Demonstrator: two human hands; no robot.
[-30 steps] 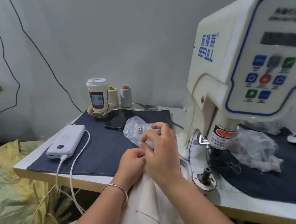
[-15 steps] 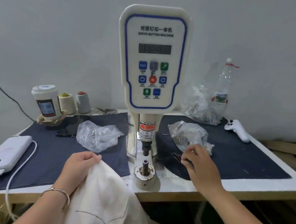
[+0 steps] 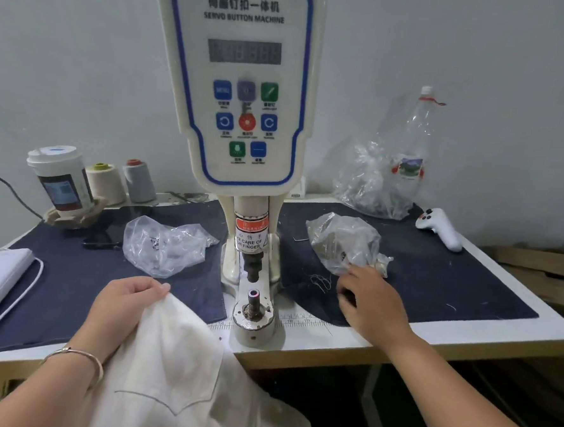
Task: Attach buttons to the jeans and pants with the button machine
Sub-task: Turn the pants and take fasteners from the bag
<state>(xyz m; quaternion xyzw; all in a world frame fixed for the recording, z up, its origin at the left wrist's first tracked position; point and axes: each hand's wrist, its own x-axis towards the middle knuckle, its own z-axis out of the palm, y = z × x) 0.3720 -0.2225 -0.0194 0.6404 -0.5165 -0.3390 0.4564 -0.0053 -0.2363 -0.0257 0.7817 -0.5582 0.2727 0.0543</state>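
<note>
Our left hand (image 3: 126, 303) gripped the cream pants (image 3: 179, 365); our right hand (image 3: 372, 304) (fingers loosely curled) touched the bag of buttons (image 3: 341, 241) right of the button machine (image 3: 247, 112).

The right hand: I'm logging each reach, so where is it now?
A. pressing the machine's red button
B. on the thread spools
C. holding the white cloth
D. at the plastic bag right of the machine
D: the right hand reaches to the plastic bag lying right of the button machine.
</note>
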